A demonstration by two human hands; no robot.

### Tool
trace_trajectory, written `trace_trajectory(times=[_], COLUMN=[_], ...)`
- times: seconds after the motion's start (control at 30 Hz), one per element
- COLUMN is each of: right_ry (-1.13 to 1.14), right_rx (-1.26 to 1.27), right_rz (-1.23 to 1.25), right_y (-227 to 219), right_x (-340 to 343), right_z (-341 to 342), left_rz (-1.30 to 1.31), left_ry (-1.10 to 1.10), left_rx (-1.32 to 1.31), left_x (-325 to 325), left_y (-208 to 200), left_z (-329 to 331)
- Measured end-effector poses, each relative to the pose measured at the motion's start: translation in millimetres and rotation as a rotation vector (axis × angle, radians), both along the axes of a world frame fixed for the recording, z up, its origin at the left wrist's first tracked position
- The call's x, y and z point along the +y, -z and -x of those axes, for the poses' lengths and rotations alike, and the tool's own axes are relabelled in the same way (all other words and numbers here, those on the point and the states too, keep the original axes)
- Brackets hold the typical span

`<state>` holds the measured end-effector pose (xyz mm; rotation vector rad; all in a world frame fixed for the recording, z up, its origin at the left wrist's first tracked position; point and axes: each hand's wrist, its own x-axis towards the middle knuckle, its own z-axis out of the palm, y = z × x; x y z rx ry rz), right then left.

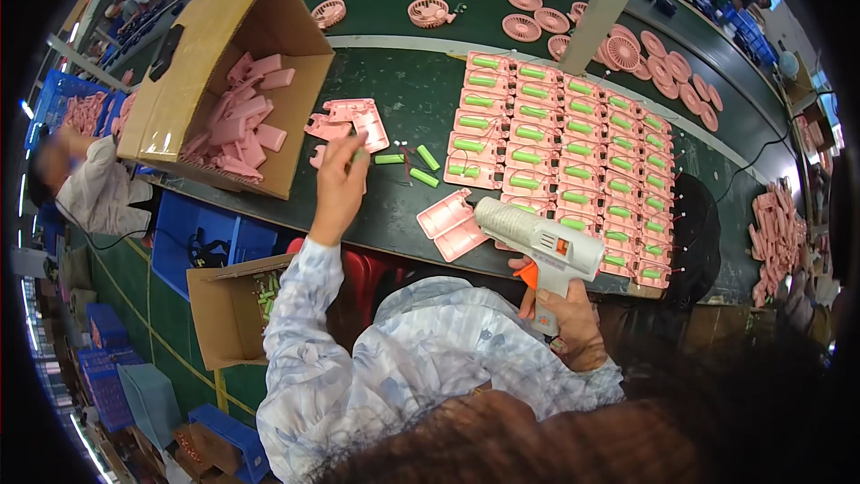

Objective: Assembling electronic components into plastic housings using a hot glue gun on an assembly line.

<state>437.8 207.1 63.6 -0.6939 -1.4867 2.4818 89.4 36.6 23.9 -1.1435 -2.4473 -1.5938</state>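
My right hand (571, 323) is wrapped round the handle of a grey and white glue gun (554, 246) with an orange trigger. Its nozzle end points left, over an opened pink plastic casing (452, 224) at the table's near edge. My left hand (340, 188) reaches over the table beside loose green battery cells (425, 177). Its fingers are drawn together; a greenish bit shows at the tips, too small to name. Just beyond those fingers are more pink casing pieces (363, 118). To the right, rows of pink casings (528, 133) each carry a green cell and thin wires.
A cardboard box (202, 63) of pink parts lies tipped at the left. Round pink fan grilles (624, 51) are spread at the back, near a metal post (609, 4). Pink parts (776, 237) heap at the far right. A small carton (215, 314) stands below the table; another person (98, 184) is at left.
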Motion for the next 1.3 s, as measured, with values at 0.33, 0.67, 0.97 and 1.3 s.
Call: trace_trajectory(times=[0.33, 0.67, 0.97, 1.3], right_ry=[-0.153, -0.288, -0.288, -0.257], right_rx=[-0.155, -0.276, -0.313, -0.264], right_rz=[-0.082, -0.178, -0.224, -0.198], right_y=[-4.3, -10.1, -22.4, -5.7], right_x=[-1.5, -4.1, -3.9, -2.7], right_z=[5.8, 28.5, 34.9, 14.2], left_rz=[0.171, 0.357, 0.077, 0.090], left_ry=[0.182, 0.128, 0.215, 0.330], left_rx=[0.223, 0.387, 0.235, 0.419], left_x=[-13.1, -15.8, 2.7, 46.4], left_y=[22.7, 18.9, -12.0, 9.8], left_z=[-45.4, -36.7, -52.6, -72.1])
